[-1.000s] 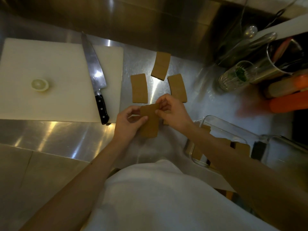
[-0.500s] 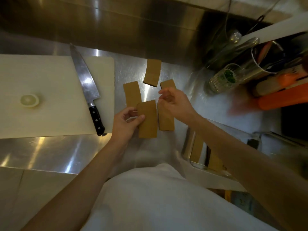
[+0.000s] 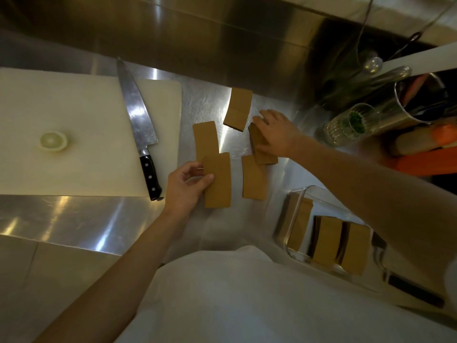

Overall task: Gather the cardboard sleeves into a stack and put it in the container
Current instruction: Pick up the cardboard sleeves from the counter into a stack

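All the cardboard sleeves (image 3: pixel 217 179) are plain tan-brown, no print, same as the ones in the clear container (image 3: pixel 296 201). Left of the sleeves there's a cream-white cutting board (image 3: pixel 74 125) with a pale yellow-green citrus slice (image 3: pixel 53 141) and a knife (image 3: pixel 139 127), silver blade, black riveted handle. The counter (image 3: pixel 74 219) is shiny brushed steel. Right of the sleeves, something bright orange (image 3: pixel 425 164) and a clear ribbed glass (image 3: pixel 346 125) with green bits.

Single head-worn wide-angle view, looking steeply down and forward from close above the steel table (image 3: pixel 74 219), near edge at the wearer's body, far edge and backsplash at the top, both forearms reaching in from below.
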